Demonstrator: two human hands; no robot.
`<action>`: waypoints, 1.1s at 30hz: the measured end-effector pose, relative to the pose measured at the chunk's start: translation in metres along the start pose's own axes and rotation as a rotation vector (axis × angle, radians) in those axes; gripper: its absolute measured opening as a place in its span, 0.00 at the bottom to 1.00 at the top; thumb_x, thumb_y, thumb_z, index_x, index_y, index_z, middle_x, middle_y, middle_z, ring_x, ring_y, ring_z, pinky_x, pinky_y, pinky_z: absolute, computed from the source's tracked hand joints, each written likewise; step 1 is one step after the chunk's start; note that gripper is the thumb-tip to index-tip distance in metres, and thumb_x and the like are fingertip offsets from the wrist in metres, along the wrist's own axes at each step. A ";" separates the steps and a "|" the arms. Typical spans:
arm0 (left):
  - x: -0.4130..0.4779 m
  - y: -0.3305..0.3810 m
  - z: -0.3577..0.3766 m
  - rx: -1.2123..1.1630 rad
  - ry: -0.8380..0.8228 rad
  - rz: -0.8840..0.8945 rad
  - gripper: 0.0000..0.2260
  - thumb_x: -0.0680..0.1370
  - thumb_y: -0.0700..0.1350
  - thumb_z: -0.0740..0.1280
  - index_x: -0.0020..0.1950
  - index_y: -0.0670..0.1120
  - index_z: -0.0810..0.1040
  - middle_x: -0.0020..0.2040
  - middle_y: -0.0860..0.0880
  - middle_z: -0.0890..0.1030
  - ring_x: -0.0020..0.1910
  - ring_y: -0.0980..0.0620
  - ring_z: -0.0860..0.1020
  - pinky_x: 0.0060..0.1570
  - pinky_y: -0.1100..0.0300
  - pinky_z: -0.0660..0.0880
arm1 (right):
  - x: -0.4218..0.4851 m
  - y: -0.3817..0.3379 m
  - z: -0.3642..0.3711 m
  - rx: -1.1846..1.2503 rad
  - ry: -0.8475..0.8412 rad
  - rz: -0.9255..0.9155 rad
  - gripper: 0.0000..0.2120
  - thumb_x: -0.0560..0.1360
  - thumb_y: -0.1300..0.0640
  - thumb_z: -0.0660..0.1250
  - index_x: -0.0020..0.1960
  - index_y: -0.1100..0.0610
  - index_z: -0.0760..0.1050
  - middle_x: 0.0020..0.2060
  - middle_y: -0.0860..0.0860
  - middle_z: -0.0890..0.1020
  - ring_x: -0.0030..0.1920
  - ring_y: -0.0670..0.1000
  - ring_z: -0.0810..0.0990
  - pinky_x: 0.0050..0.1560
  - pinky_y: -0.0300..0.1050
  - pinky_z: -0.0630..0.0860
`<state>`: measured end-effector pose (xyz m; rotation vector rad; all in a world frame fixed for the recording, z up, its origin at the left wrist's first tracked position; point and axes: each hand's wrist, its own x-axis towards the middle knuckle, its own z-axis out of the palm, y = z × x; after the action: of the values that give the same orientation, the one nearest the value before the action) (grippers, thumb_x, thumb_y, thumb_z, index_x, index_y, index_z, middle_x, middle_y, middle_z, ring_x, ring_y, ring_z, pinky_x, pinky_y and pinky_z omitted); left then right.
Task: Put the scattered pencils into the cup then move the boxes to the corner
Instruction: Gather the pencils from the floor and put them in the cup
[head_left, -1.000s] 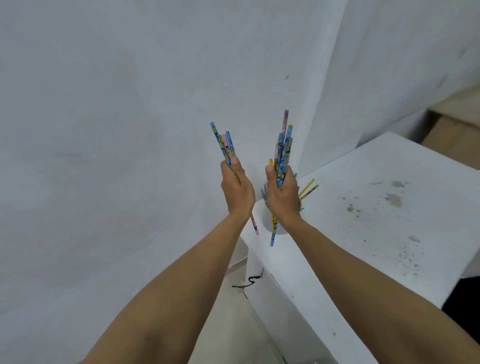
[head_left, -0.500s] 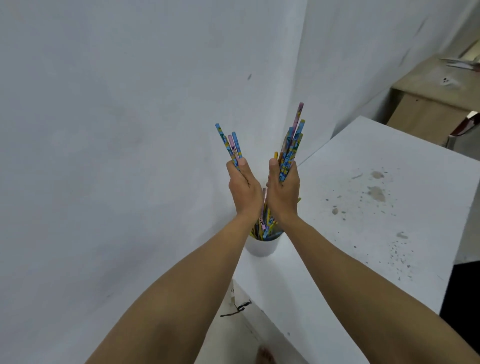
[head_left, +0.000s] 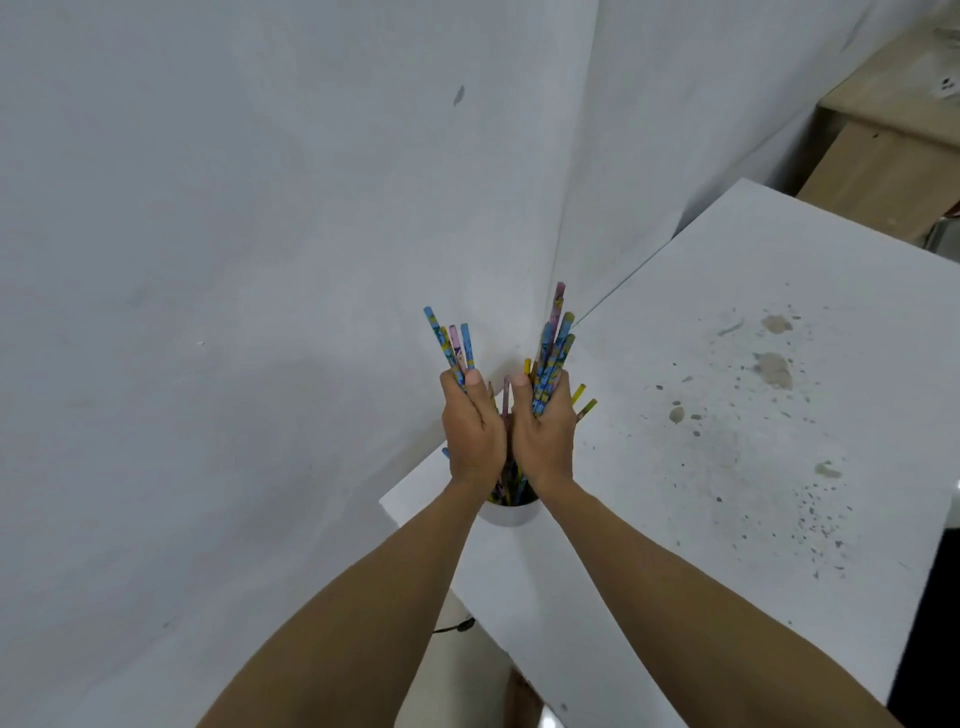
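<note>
White table (head_left: 727, 467) in wall corner; white cup (head_left: 508, 514) at its near-left corner, directly below both hands. Left hand (head_left: 470, 431) and right hand (head_left: 545, 431) side by side, each clamped on pencils (head_left: 550, 358), long axes near-upright, lower tips in cup

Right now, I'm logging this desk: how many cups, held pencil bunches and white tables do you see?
Cup: 1
Pencil bunches: 2, one in the left hand, one in the right hand
White table: 1
Total: 4
</note>
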<state>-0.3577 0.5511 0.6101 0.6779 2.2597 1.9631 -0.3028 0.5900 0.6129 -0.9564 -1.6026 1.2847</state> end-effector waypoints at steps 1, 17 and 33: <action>0.000 0.000 0.000 0.012 -0.025 0.014 0.07 0.82 0.55 0.50 0.49 0.54 0.64 0.32 0.54 0.72 0.29 0.58 0.73 0.27 0.68 0.69 | -0.002 0.004 0.000 0.007 -0.019 0.001 0.05 0.77 0.40 0.61 0.50 0.39 0.68 0.42 0.41 0.79 0.44 0.38 0.79 0.41 0.27 0.73; -0.001 0.012 -0.028 0.270 -0.268 0.154 0.16 0.83 0.51 0.52 0.63 0.48 0.75 0.60 0.51 0.79 0.60 0.52 0.76 0.64 0.48 0.70 | -0.011 0.002 -0.004 -0.113 -0.017 -0.099 0.15 0.77 0.45 0.64 0.62 0.39 0.65 0.52 0.41 0.77 0.53 0.42 0.79 0.52 0.35 0.77; -0.012 -0.005 -0.041 0.129 -0.157 -0.003 0.15 0.83 0.49 0.55 0.67 0.46 0.72 0.70 0.48 0.67 0.67 0.59 0.67 0.59 0.69 0.66 | -0.009 -0.002 -0.013 -0.679 0.151 -0.202 0.12 0.78 0.44 0.61 0.59 0.45 0.75 0.61 0.46 0.73 0.67 0.50 0.67 0.66 0.54 0.59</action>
<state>-0.3620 0.5084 0.6099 0.8100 2.3043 1.7089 -0.2873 0.5860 0.6151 -1.2152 -1.9929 0.5064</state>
